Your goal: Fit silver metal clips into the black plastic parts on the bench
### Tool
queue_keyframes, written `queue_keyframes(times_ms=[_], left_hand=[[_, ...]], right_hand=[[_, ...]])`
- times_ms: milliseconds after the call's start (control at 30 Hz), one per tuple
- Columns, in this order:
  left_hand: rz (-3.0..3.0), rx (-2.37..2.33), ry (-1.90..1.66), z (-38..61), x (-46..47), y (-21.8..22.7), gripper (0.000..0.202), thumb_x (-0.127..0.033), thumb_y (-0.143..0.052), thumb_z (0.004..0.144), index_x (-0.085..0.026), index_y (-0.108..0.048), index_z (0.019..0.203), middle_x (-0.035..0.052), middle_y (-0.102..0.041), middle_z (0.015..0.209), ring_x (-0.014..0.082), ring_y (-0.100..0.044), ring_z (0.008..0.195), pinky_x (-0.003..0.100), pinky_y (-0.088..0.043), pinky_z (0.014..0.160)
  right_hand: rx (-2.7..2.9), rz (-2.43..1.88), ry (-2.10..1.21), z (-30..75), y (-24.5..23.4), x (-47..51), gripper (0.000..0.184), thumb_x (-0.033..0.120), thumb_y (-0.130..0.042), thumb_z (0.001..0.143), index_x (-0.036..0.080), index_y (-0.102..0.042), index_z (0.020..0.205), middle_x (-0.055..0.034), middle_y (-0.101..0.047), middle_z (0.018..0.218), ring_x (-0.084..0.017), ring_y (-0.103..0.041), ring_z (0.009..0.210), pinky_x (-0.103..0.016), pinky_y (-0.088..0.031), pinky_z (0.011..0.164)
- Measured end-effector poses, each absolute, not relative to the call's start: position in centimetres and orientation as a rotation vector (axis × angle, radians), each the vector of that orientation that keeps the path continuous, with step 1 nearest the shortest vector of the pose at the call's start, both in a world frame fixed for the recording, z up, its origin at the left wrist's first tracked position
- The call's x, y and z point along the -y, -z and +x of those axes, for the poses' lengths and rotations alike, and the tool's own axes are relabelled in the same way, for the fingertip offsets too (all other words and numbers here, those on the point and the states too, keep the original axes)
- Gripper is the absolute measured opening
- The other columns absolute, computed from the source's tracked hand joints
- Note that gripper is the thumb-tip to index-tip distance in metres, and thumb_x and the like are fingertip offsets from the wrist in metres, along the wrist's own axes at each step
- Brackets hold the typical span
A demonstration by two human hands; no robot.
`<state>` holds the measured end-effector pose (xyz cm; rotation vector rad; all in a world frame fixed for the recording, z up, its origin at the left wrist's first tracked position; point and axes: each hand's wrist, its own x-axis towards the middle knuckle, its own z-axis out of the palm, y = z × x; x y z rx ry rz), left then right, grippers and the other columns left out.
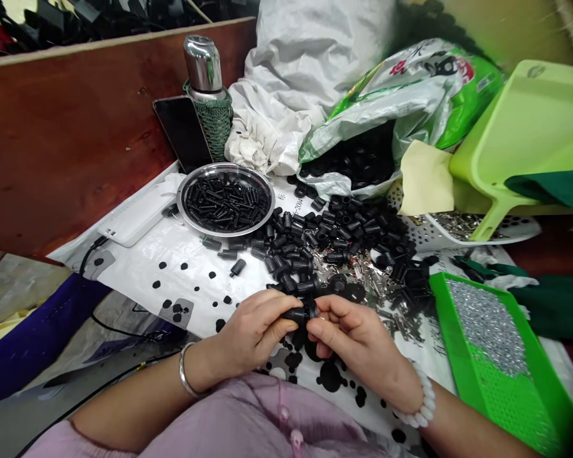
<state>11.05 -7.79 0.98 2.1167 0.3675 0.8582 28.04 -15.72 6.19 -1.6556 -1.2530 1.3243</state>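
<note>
My left hand (pixel 262 324) grips a small black ribbed plastic sleeve (pixel 296 313) between thumb and fingers, low over the near side of the table. My right hand (pixel 348 331) meets it from the right, thumb and forefinger pinched at the sleeve's end; whatever tiny part sits between those fingertips is mostly hidden. Just beyond both hands spreads a heap of similar black sleeves (pixel 291 245). Thin silvery metal pieces (pixel 377 286) lie mixed into its right side. A round steel dish (pixel 180 202) full of black ridged, spiral-looking parts (pixel 224 200) stands behind to the left.
At right lies a green tray (pixel 496 397) with small shiny metal pieces. Behind stand an open plastic bag (pixel 363 140) of black rings, a light green dustpan (pixel 520 127), a perforated white basket (pixel 520 230), a phone (pixel 184 133) and a steel flask (pixel 203 63). A white power bank (pixel 138 213) lies left.
</note>
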Motion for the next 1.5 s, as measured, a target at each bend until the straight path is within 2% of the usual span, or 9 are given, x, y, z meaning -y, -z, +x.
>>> queue_keyframes(times_ms=[267,333,400,467,567,633,733,1033,1500], left_hand=[[2.312,-0.41,-0.86,11.8,8.2,-0.8,0.027,-0.018,-0.045,0.089,-0.011,-0.048,0.115,0.0106,-0.063,0.097,0.0184,-0.057,0.088,0.033,-0.048,0.08],[2.266,-0.414,-0.85,11.8,8.1,-0.9,0.026,-0.018,-0.044,0.09,-0.012,-0.049,0.114,0.0099,-0.063,0.096,0.0177,-0.057,0.088,0.032,-0.048,0.08],[2.198,-0.416,-0.849,11.8,7.9,-1.3,0.025,-0.019,-0.044,0.09,-0.012,-0.051,0.112,0.0095,-0.063,0.096,0.017,-0.057,0.087,0.03,-0.048,0.079],[2.147,-0.418,-0.831,11.7,7.7,-1.8,0.024,-0.02,-0.044,0.09,-0.012,-0.053,0.111,0.0095,-0.063,0.093,0.0168,-0.057,0.085,0.03,-0.047,0.077],[2.102,-0.406,-0.744,11.5,7.5,-2.5,0.025,-0.022,-0.043,0.09,-0.01,-0.055,0.108,0.01,-0.062,0.09,0.0175,-0.056,0.083,0.03,-0.046,0.076],[2.069,-0.372,-0.664,11.2,7.3,-2.9,0.025,-0.023,-0.041,0.091,-0.01,-0.056,0.105,0.0094,-0.061,0.088,0.0173,-0.055,0.082,0.03,-0.045,0.076],[1.979,-0.269,-0.493,10.4,6.8,-3.4,0.023,-0.025,-0.042,0.09,-0.011,-0.059,0.096,0.0063,-0.058,0.082,0.0147,-0.052,0.075,0.027,-0.043,0.072],[1.351,-0.184,0.053,9.8,5.5,-3.4,0.033,-0.038,-0.048,0.085,-0.012,-0.051,0.065,-0.0006,-0.049,0.06,0.0074,-0.04,0.051,0.02,-0.032,0.05],[1.547,-0.295,-0.019,9.3,5.4,-3.8,0.021,-0.027,-0.045,0.087,-0.011,-0.056,0.077,-0.0023,-0.048,0.064,0.0078,-0.039,0.056,0.02,-0.034,0.053]], right_hand=[[1.457,-1.846,-1.087,28.5,-6.1,15.5,0.034,0.049,-0.048,0.084,0.017,-0.051,0.073,0.0034,-0.051,0.054,-0.008,-0.049,0.043,-0.019,-0.039,0.039],[1.602,-1.851,-0.947,28.8,-6.4,15.8,0.033,0.047,-0.044,0.087,0.016,-0.055,0.082,0.0023,-0.053,0.056,-0.009,-0.05,0.045,-0.02,-0.041,0.041],[1.763,-1.764,-0.746,29.4,-6.9,16.1,0.038,0.044,-0.042,0.089,0.013,-0.052,0.108,-0.0022,-0.061,0.071,-0.01,-0.053,0.049,-0.022,-0.046,0.045],[1.948,-1.627,-0.521,29.9,-7.4,16.3,0.056,0.043,-0.046,0.088,0.012,-0.033,0.132,-0.011,-0.062,0.099,-0.012,-0.059,0.063,-0.024,-0.052,0.053],[2.264,-1.442,-0.227,30.4,-7.9,16.1,0.061,0.035,-0.051,0.087,0.013,-0.025,0.138,-0.0168,-0.052,0.124,-0.02,-0.058,0.1,-0.031,-0.054,0.077],[2.398,-1.365,-0.121,30.4,-8.1,15.8,0.051,0.029,-0.048,0.089,0.012,-0.033,0.135,-0.0156,-0.055,0.122,-0.021,-0.054,0.11,-0.032,-0.052,0.085],[2.512,-1.276,-0.052,30.1,-8.2,15.6,0.042,0.026,-0.044,0.091,0.009,-0.041,0.129,-0.0157,-0.06,0.114,-0.019,-0.057,0.106,-0.031,-0.054,0.083],[2.738,-1.151,-0.012,29.3,-8.5,15.6,0.043,0.031,-0.038,0.093,0.003,-0.045,0.125,-0.0187,-0.062,0.107,-0.023,-0.06,0.096,-0.035,-0.055,0.077],[2.728,-1.257,-0.144,28.8,-7.9,15.0,0.046,0.025,-0.035,0.093,0.007,-0.033,0.135,-0.0185,-0.057,0.112,-0.024,-0.057,0.099,-0.037,-0.054,0.077]])
